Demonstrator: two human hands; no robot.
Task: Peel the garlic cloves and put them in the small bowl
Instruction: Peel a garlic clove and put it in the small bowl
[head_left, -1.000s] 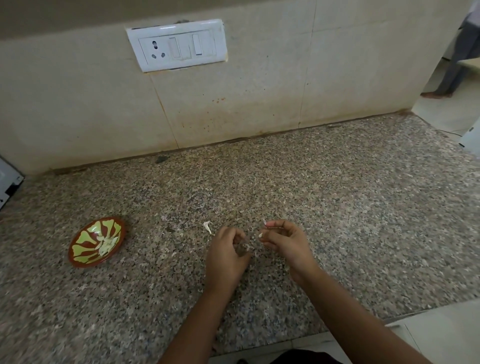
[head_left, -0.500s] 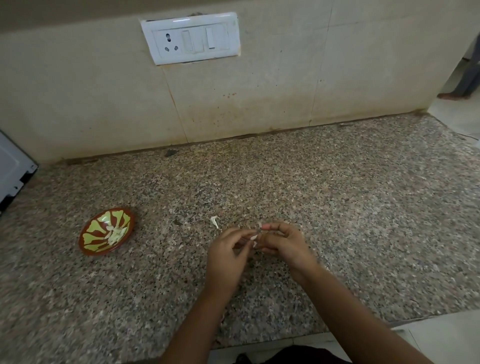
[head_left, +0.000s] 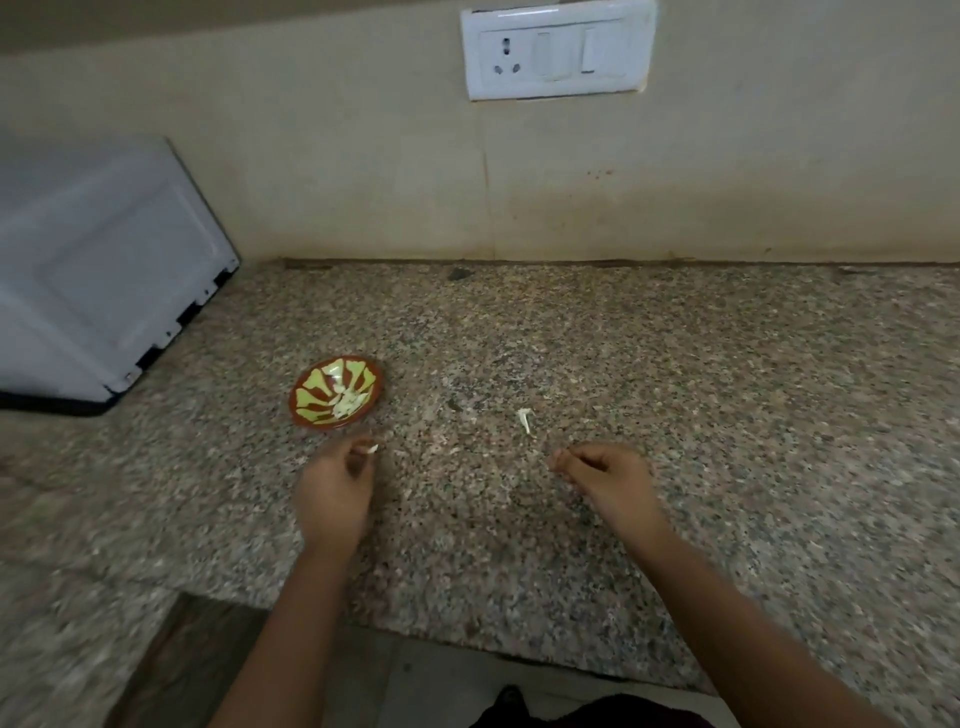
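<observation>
A small brown bowl (head_left: 363, 371) with a yellow-green pattern sits on the granite counter and holds several pale peeled garlic cloves (head_left: 349, 402). My left hand (head_left: 332, 491) is just below and right of the bowl, blurred, pinching a small white garlic clove (head_left: 372, 448) at its fingertips. My right hand (head_left: 605, 475) hovers over the counter further right, its fingers curled together at the tips; whether it pinches a scrap of skin is too small to tell. A white bit of garlic skin (head_left: 524, 418) lies on the counter between the hands.
A white appliance (head_left: 98, 280) stands at the left against the tiled wall. A white socket and switch plate (head_left: 558, 49) is on the wall above. The counter's front edge (head_left: 467, 631) runs below my forearms, with floor beneath.
My hands were together at the middle working on a clove; they have parted. The left hand has moved left toward the bowl with the clove. The camera has swung left.
</observation>
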